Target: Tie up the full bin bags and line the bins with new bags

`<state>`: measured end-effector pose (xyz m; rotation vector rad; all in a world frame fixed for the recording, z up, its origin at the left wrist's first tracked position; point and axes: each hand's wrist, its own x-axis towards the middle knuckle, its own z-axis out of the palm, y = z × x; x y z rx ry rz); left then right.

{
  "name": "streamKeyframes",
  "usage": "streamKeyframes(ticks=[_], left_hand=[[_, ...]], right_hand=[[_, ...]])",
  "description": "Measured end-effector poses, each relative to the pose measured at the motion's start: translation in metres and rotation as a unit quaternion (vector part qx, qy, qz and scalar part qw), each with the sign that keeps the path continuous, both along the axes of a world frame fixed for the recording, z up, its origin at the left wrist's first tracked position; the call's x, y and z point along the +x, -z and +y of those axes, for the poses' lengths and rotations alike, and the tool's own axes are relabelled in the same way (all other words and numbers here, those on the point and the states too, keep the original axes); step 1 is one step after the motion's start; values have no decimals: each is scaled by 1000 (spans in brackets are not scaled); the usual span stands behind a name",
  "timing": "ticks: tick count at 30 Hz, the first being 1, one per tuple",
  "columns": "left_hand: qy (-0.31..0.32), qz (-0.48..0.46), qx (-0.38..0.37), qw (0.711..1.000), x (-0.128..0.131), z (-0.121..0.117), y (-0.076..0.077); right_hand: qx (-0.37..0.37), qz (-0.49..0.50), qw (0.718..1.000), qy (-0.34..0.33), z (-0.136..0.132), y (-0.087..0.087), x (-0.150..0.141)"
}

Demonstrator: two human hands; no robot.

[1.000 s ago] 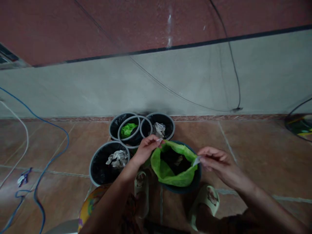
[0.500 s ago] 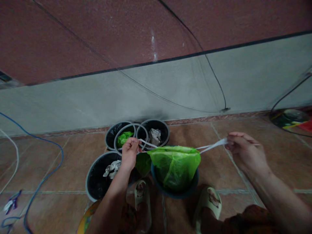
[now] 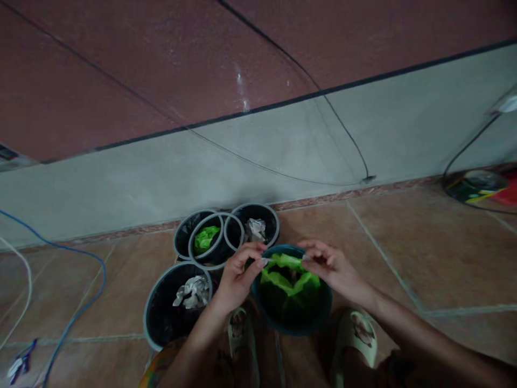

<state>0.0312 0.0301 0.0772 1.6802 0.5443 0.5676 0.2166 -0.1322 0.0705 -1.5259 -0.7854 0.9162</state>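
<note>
A green plastic drawstring bag (image 3: pixel 288 288) sits inside a dark blue-teal bin (image 3: pixel 293 327) at my feet, its mouth partly gaping. My left hand (image 3: pixel 241 275) pinches a short bit of white drawstring at the left of the bag's mouth. At the opposite edge my right hand (image 3: pixel 331 267) is closed on the drawstring's other end, thumb against fingers. Both hands are over the bin's rim, fairly close together. The bag's contents are too dark to make out.
Left of the blue bin, a black-lined bin (image 3: pixel 151 302) holds crumpled whitish paper (image 3: pixel 194 292). Behind are more black-lined bins, one with a green crumpled bag (image 3: pixel 205 238), and loose grey rings (image 3: pixel 193 234). A blue cable (image 3: pixel 104 275) crosses the left floor. The wall (image 3: pixel 202 167) stands ahead.
My hands have come inward from wide apart, with the drawstring no longer stretched out. The bag has dropped lower into the bin, and its gathered mouth has loosened into a gap.
</note>
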Motion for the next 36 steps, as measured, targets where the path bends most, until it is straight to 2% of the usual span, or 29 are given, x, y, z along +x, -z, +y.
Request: streamKeyframes(ticks=[4, 8, 11, 13, 15, 17, 19, 21, 24, 25, 26, 28, 30, 32, 34, 36], left_hand=[[46, -46, -39, 997, 8, -16, -5], [64, -51, -70, 994, 22, -22, 2], [31, -33, -114, 992, 25, -19, 13], [44, -13, -136, 990, 23, -17, 21], [108, 13, -125, 986, 20, -18, 29], [184, 46, -80, 979, 18, -22, 36], [222, 74, -23, 972, 18, -27, 41], [188, 92, 17, 978, 21, -31, 45], [67, 95, 42, 992, 26, -32, 48], [47, 86, 49, 994, 27, -31, 48], [48, 73, 59, 994, 29, -30, 48], [98, 46, 64, 992, 31, -29, 47], [162, 40, 21, 986, 32, -28, 48], [201, 51, -51, 977, 33, -29, 49], [193, 53, -114, 973, 34, -29, 49], [154, 51, -154, 975, 35, -30, 49]], right_hand=[[-9, -27, 993, -118, 16, 7, -37], [-19, -69, 985, -158, 33, 8, -59], [-33, -63, 986, -148, 40, 2, -51], [-37, -15, 990, -133, 41, -5, -38], [-26, 33, 993, -113, 39, -13, -25], [-11, 68, 992, -106, 36, -19, -15], [-1, 95, 990, -108, 34, -21, -10], [8, 120, 987, -109, 33, -21, -8], [25, 167, 980, -109, 33, -18, -8], [29, 183, 976, -110, 33, -18, -9], [31, 199, 973, -112, 34, -18, -10], [37, 228, 965, -122, 34, -19, -12], [38, 260, 955, -134, 35, -22, -15], [34, 293, 947, -131, 35, -24, -14], [27, 314, 943, -104, 35, -24, -8], [31, 323, 944, -56, 34, -24, 2]])
